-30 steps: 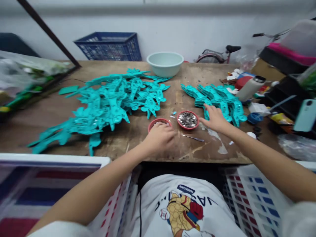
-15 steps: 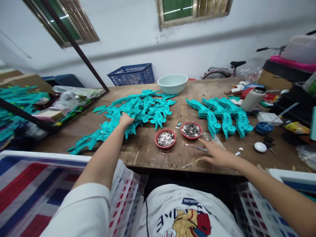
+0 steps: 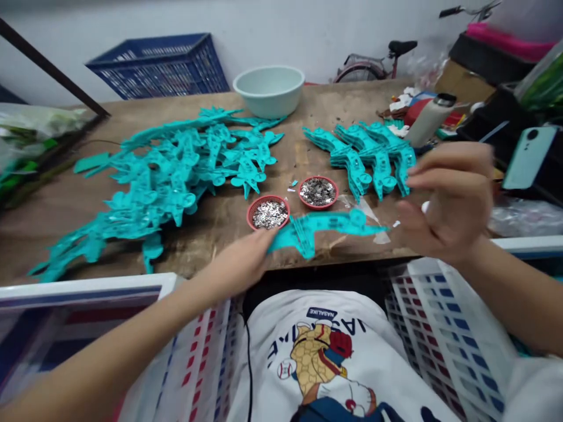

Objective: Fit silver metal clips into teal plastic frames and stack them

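Observation:
My left hand (image 3: 246, 258) is closed on the left end of a long teal plastic part (image 3: 329, 225), which is blurred and hangs over the front edge of the table. To the right, my right hand (image 3: 448, 199) is raised with its fingers curled and the thumb apart from them; I see nothing between them. Two small red baskets of shiny metal pieces, the left basket (image 3: 250, 221) and the right basket (image 3: 336, 196), stand just behind the held part. A large heap of teal parts (image 3: 171, 170) lies to the left.
Stacked teal parts (image 3: 347, 161) lie in rows at the right. A pale basin (image 3: 269, 97) stands at the back, with a blue crate (image 3: 162, 67) behind the table. A bottle (image 3: 428, 120) and a phone (image 3: 530, 155) are at the right. White baskets (image 3: 444, 328) flank my lap.
My left hand has left the heap, moving right and nearer with a teal part in it. My right hand has risen off the table to the right. The view has tilted down.

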The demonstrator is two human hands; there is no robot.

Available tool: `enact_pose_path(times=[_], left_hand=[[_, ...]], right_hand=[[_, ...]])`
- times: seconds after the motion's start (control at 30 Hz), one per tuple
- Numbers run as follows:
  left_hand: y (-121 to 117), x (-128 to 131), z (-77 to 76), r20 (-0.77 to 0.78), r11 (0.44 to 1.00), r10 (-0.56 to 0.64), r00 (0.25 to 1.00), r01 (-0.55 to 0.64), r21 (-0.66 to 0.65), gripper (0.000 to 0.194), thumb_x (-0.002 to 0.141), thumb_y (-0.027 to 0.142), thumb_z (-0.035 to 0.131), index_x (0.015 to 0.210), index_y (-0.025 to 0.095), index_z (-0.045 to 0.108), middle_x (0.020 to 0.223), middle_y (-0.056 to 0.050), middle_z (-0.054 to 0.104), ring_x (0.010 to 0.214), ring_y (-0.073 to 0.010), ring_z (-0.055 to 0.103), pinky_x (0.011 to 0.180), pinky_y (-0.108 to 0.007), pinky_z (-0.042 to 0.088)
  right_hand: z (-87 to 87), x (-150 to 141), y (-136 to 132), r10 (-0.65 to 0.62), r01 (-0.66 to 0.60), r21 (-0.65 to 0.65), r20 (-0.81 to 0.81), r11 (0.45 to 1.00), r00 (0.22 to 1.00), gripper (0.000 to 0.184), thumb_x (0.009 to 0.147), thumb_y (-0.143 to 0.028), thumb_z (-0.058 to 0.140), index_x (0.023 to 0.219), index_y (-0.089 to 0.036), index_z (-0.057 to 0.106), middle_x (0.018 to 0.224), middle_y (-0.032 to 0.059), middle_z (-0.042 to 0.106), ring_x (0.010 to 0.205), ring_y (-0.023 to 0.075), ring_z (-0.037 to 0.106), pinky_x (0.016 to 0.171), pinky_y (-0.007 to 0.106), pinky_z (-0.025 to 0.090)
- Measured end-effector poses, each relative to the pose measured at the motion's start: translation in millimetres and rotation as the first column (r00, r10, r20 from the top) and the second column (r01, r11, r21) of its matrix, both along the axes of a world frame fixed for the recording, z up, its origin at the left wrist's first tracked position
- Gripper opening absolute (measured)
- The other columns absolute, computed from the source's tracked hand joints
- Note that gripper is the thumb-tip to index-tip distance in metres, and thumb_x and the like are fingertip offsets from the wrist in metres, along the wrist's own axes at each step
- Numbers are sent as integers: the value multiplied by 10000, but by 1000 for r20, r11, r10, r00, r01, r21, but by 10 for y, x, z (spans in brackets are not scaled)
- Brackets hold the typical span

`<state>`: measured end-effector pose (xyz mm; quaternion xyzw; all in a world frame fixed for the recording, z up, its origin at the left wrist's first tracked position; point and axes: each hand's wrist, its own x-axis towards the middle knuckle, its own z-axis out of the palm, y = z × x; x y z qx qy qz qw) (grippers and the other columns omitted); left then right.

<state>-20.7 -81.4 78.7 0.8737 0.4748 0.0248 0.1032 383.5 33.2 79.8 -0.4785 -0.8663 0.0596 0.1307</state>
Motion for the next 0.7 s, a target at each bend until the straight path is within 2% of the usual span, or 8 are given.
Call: enact_pose_path(times=[0.1, 0.2, 0.27, 0.33, 0.4, 0.43, 0.53, 0.7], left_hand=[[-103, 246, -312, -85, 989, -88, 992, 77, -126, 651, 1026, 84, 517, 1674, 121, 558, 1455, -225, 795, 1284, -333, 825, 1075, -454, 679], [14, 287, -417, -280, 999, -32, 959, 18, -51, 657, 980, -9, 497, 1612, 106, 634, 1364, -238, 811, 1226, -343, 822, 990, -446, 673], [82, 316, -362, -390, 999, -10, 921, 24, 31, 571, 966, -17, 507, 1478, 70, 744, 1299, -267, 811, 1172, -373, 810, 919, -454, 669], [136, 388, -244, -418, 993, -66, 906, 100, 59, 373, 968, 31, 575, 1198, 82, 864, 1157, -276, 820, 1113, -403, 791, 888, -476, 662], [239, 482, -115, -395, 988, -122, 910, 150, 41, 258, 951, 55, 629, 929, 133, 874, 983, -251, 812, 1037, -408, 785, 864, -486, 652], [324, 524, -63, -380, 990, -123, 917, 142, 22, 254, 945, 54, 639, 880, 151, 865, 936, -234, 810, 1010, -401, 790, 858, -480, 647], [704, 559, -38, -364, 999, -11, 932, -1, -34, 230, 980, 92, 646, 976, 149, 869, 994, -212, 843, 992, -374, 824, 879, -447, 644], [1248, 350, -398, -366, 978, 125, 922, -176, -111, 335, 1020, 100, 566, 1208, 107, 843, 1266, -269, 849, 1202, -424, 825, 970, -471, 661]], right_hand=[[-26, -268, 189, 22, -21, -14, 65, 1000, 998, 755, 960, -591, 863, 1643, -297, 731, 1486, 179, 736, 1400, 443, 601, 1161, 585, 533], [-139, -482, 420, 40, -36, -32, 127, 999, 991, 553, 1021, -498, 799, 1526, -273, 823, 1395, 164, 797, 1338, 410, 637, 1113, 535, 533], [-240, -579, 577, 32, -22, -54, 204, 998, 978, 394, 1077, -376, 692, 1390, -239, 890, 1323, 158, 831, 1286, 391, 670, 1065, 514, 537], [-351, -663, 720, 14, 12, -88, 283, 996, 959, 359, 1089, -288, 628, 1284, -222, 922, 1280, 151, 852, 1259, 380, 696, 1019, 495, 542], [-463, -743, 835, 1, 40, -116, 335, 992, 942, 338, 1088, -279, 638, 1251, -226, 929, 1279, 143, 864, 1257, 375, 715, 989, 472, 545], [-516, -780, 881, -5, 51, -123, 352, 991, 936, 327, 1089, -288, 652, 1255, -231, 928, 1288, 141, 867, 1257, 372, 723, 981, 460, 544], [-643, -857, 962, -19, 76, -130, 393, 989, 919, 326, 1104, -287, 655, 1281, -220, 922, 1310, 156, 868, 1230, 361, 750, 954, 438, 540], [-699, -849, 929, -7, 53, -123, 345, 991, 939, 310, 1065, -269, 671, 1232, -209, 926, 1304, 155, 857, 1230, 374, 747, 946, 450, 538]])
